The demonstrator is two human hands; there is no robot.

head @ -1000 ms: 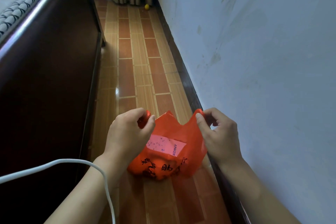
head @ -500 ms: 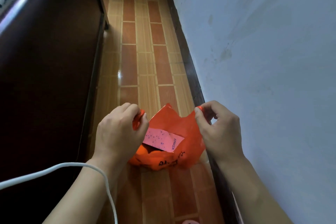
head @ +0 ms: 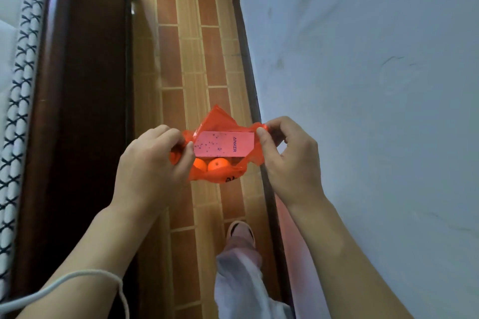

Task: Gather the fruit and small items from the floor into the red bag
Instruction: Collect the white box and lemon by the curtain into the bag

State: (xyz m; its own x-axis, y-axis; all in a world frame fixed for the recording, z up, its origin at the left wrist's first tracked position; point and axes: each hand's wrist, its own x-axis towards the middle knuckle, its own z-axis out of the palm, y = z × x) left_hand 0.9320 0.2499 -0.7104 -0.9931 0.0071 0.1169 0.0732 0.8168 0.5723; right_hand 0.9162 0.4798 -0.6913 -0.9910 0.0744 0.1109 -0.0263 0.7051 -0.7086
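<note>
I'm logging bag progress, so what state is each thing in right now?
red bag: held open above the floor, off the ground
left hand: pinches the bag's left edge
right hand: pinches the bag's right handle
pink Anker box: inside the bag, lying across the top
oranges: two showing, inside beneath the box

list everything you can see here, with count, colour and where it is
red bag: one, red-orange plastic, held open above the floor between both hands
box: one, pink through the plastic, lettered ANKER, in the bag's upper part
oranges: two visible, orange, in the bag below the box
floor: tan and brick-red tiles, centre strip
bed frame: one, dark brown, left
mattress: one, white with dark stitching, far left
wall: pale, scuffed, right
cable: one, white, over the left forearm
left hand: grips the bag's left handle
right hand: pinches the right handle
slippered foot: one, pink, bottom centre
</note>
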